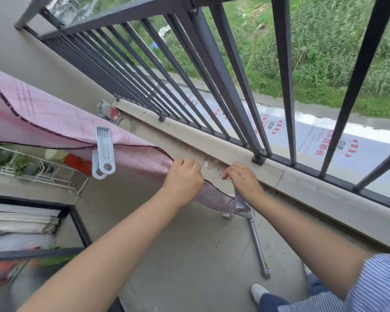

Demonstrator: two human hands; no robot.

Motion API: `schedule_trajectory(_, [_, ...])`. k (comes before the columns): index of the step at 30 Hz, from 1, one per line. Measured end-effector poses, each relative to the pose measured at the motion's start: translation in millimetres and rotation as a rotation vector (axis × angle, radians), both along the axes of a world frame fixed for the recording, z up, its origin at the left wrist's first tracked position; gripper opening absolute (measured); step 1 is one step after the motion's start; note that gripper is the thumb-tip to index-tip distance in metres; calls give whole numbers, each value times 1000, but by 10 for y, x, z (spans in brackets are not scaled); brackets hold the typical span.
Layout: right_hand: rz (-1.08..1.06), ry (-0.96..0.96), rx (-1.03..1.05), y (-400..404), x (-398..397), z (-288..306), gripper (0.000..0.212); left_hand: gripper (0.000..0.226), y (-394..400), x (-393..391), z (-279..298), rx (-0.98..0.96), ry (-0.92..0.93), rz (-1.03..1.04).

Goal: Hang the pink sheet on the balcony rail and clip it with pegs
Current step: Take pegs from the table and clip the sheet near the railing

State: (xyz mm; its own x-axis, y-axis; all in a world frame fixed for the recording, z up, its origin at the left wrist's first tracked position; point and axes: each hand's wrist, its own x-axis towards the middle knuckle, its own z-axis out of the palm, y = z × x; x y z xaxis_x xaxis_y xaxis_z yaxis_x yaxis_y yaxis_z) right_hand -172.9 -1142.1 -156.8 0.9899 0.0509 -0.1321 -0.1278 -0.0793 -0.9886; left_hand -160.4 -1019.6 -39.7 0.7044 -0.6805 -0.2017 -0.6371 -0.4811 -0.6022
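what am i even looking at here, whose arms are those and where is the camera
There is no machine here. A person wears a wide-angle camera on their head, so the one picture looks forward and down at their own two bare arms. That lens also bends the straight lines.

The place is a balcony with a dark metal railing; grass and a road lie far below. A pink sheet hangs over what seems to be a drying rack, not the railing, and a white peg already clips it there.

The left hand grips the sheet's end. The right hand is closed on a small pale object, probably another peg, though it is mostly hidden. On the floor lies a metal pipe, and a white shoe shows at the bottom.
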Motion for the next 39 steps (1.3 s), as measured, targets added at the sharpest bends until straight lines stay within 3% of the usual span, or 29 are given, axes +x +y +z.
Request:
schedule_trajectory(5, [16, 45, 76, -182, -72, 89, 16, 25, 90, -55, -27, -110, -43, -51])
schedule_trajectory(8, [15, 67, 91, -208, -96, 38, 32, 26, 141, -83, -61, -144, -58, -72])
schedule_trajectory(17, [-44, 382, 143, -41, -208, -140, 52, 22, 350, -298, -141, -138, -86, -43])
schedule_trajectory(21, [31, 418, 264, -11, -238, -188, 35, 22, 398, -362, -129, -147, -85, -21])
schedule_trajectory(23, [94, 389, 313, -32, -263, -162, 23, 22, 403, -378, -130, -145, -86, -18])
schedule_trajectory(26, [156, 303, 322, -93, -301, -70, 27, 22, 407, -387, -130, -154, -100, -17])
schedule_trajectory(30, [51, 33, 95, -152, -364, 140, 12, 24, 398, -383, -138, -166, -112, 1])
schedule_trajectory(32, [-11, -87, 40, -163, -405, 185, 27, 25, 348, -365, -126, -188, -108, 29])
schedule_trajectory(36, [-105, -189, 11, -97, -416, 174, 16, 14, 237, -270, -81, -170, -39, 117])
schedule_trajectory(39, [-165, -236, 1, -32, -370, 188, 16, 31, 166, -129, -74, -167, 40, 231])
